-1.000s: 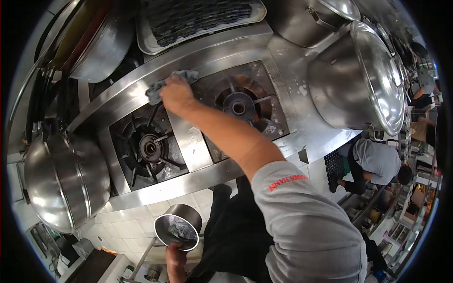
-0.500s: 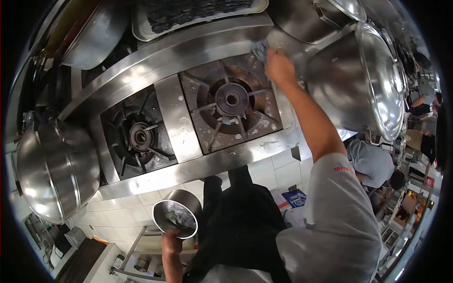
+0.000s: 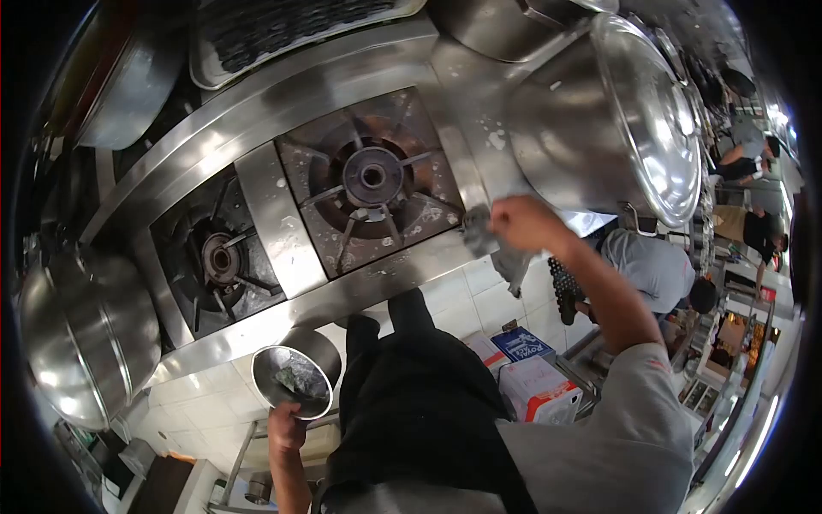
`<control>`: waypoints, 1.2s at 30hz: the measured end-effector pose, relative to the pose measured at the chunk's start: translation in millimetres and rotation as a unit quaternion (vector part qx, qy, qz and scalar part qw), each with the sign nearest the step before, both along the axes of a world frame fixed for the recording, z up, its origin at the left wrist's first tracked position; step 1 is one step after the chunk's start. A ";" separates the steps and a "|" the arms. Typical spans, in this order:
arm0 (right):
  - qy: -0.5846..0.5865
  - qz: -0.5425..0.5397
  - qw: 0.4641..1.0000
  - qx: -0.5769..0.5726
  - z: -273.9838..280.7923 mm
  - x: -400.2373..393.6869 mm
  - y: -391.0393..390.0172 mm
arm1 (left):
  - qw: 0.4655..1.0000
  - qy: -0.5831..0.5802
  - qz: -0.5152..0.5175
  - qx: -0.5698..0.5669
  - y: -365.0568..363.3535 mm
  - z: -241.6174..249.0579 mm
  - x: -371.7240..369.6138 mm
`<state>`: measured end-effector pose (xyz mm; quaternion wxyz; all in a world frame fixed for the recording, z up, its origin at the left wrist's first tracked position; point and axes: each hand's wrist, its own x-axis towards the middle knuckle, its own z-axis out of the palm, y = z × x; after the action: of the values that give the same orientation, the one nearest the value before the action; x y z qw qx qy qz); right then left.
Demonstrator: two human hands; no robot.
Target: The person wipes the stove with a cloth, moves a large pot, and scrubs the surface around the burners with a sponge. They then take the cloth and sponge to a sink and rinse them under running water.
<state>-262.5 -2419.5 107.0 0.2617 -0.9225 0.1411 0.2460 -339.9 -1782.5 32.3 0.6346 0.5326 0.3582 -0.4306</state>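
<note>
My left hand (image 3: 288,427) grips the rim of a metal pot (image 3: 318,353) at the lower left, with water and a grey scouring clump (image 3: 300,377) inside it. My right hand (image 3: 521,224) is closed on a wet grey cloth (image 3: 509,257), which hangs over the stove's front right corner. To the left of that hand lies the large burner (image 3: 373,176), its surround marked with white suds. The smaller burner (image 3: 222,258) is further left, beyond a steel strip (image 3: 284,214).
A big lidded pot (image 3: 574,128) stands at the right, a round steel vessel (image 3: 86,334) at the far left. A dark-ribbed tray (image 3: 291,34) is behind the stove. Boxes (image 3: 538,385) sit low beside me. A bent-over person (image 3: 646,267) is at the right.
My right hand has come from the stove's back right corner down to its front edge with the cloth. The view has shifted to the right; my left hand still holds the pot.
</note>
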 end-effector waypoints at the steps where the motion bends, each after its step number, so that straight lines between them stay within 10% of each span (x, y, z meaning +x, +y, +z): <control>1: -0.059 0.027 0.998 -0.004 -9.8 25.8 -15.3 | 0.998 -0.032 -0.042 0.020 13.3 -16.9 -9.1; 7: -0.281 -0.077 0.951 -0.103 -25.5 235.4 -35.2 | 0.989 -0.077 -0.036 0.123 -4.1 6.3 -41.5; 11: -0.301 -0.011 0.938 -0.171 -113.0 292.2 31.9 | 0.963 0.056 0.256 0.060 -41.4 41.8 -47.4; 15: -0.342 0.178 0.914 -0.125 -130.5 327.9 194.1 | 0.948 0.049 0.310 0.047 -47.2 47.2 -75.7; 16: -0.368 0.188 0.906 -0.091 -141.6 342.4 231.5 | 0.978 -0.052 -0.050 0.196 -32.9 39.9 -98.4; 17: -0.393 0.197 0.896 -0.057 -152.3 352.4 260.3 | 0.985 -0.025 0.082 0.151 -37.7 42.9 -100.2; 20: -0.377 0.159 0.911 -0.051 -126.7 340.0 301.5 | 0.933 0.033 0.357 0.036 -67.1 60.3 -81.0; 26: -0.401 0.225 0.887 -0.026 -118.7 182.5 312.2 | 0.953 0.064 0.294 0.032 -51.5 39.5 -97.2; 30: -0.208 0.335 0.916 0.070 -79.6 89.4 308.0 | 0.941 0.051 0.333 -0.022 -42.3 24.6 -99.4; 33: 0.028 0.363 0.928 0.083 -44.5 142.4 299.8 | 0.939 0.040 0.340 -0.026 -34.3 37.7 -92.4; 36: -0.205 0.241 0.945 0.087 -39.5 241.0 289.5 | 0.948 0.040 0.315 0.021 -0.3 5.7 -127.6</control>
<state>-21.5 -2129.9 67.5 0.2977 -0.9330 -0.1639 0.1182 -467.5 -1782.9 37.9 0.7117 0.3880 0.5417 -0.2225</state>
